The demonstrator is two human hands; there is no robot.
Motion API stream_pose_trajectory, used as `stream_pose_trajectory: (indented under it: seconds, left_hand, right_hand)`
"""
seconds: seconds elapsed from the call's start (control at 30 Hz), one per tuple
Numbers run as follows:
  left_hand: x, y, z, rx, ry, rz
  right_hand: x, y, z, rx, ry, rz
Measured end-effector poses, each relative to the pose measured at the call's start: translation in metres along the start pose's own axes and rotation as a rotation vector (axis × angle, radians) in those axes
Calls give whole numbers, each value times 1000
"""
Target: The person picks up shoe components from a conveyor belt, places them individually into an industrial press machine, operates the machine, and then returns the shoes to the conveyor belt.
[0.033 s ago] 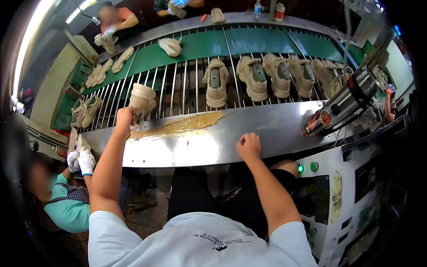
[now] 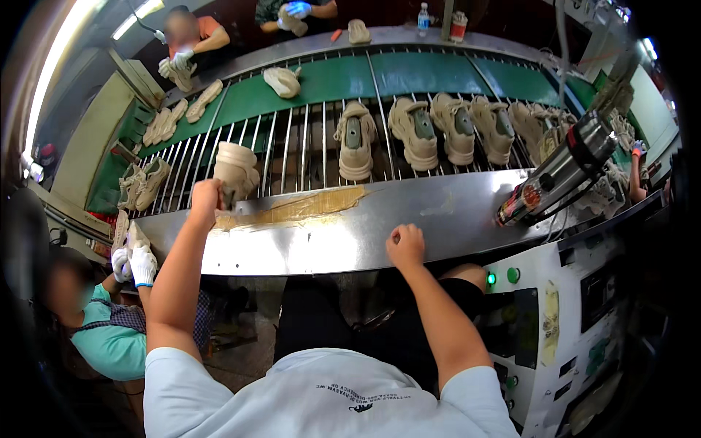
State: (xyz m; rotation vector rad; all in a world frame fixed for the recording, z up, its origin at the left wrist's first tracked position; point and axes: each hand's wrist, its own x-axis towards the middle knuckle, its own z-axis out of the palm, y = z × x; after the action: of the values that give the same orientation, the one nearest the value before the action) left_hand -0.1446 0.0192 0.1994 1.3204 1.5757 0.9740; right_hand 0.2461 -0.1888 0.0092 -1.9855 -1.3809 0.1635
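My left hand (image 2: 208, 197) is closed on a beige sneaker (image 2: 235, 169), held toe-down with its heel end up, at the near edge of the roller conveyor. My right hand (image 2: 405, 245) is loosely curled over the front of the metal ledge (image 2: 431, 212), and nothing shows in it. Beyond it, a beige sneaker (image 2: 355, 142) with a grey-green insert stands on the rollers. To its right is a row of similar sneakers, including this sneaker (image 2: 414, 131). Brown tape (image 2: 307, 206) covers part of the ledge beside my left hand.
A steel flask (image 2: 558, 168) stands at the right of the ledge, above a white control box (image 2: 526, 292) with green buttons. A green belt (image 2: 328, 77) carries a pale shoe (image 2: 282, 82). White-gloved co-workers handle shoe parts at near left (image 2: 142, 263) and far left (image 2: 177, 62).
The sneaker in my left hand has turned slightly and its lower part shows more clearly. My right hand has shifted a little to the left and nearer me.
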Motion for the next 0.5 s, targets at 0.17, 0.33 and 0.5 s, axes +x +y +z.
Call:
stream_pose_trajectory:
  seconds: [0.17, 0.33, 0.5]
  left_hand:
    - [-83, -2, 1, 269, -156, 150]
    - [-172, 14, 31, 564, -275, 464]
    - [-239, 20, 58, 967, -606, 930]
  right_hand:
    - [-47, -20, -4, 613, -229, 288]
    - [-78, -58, -24, 1128, -483, 557]
    - [-79, -106, -69, 1610, -832, 894]
